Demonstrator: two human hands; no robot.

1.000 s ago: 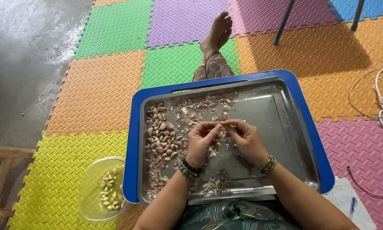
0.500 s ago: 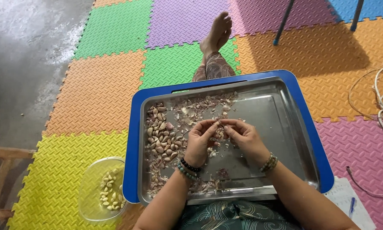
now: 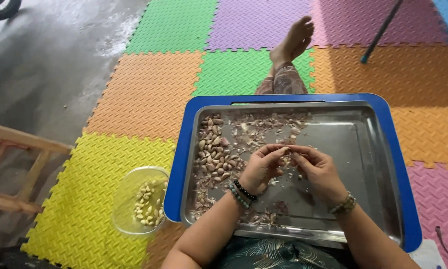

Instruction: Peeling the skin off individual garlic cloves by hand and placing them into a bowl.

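My left hand [image 3: 261,168] and right hand [image 3: 317,168] meet fingertip to fingertip over the steel tray [image 3: 373,164], pinched together on one garlic clove [image 3: 285,151] (mostly hidden). The pose matches half a second ago. Unpeeled cloves [image 3: 215,152] lie left; peeled ones fill a clear bowl [image 3: 140,200] on the yellow mat [image 3: 92,199].
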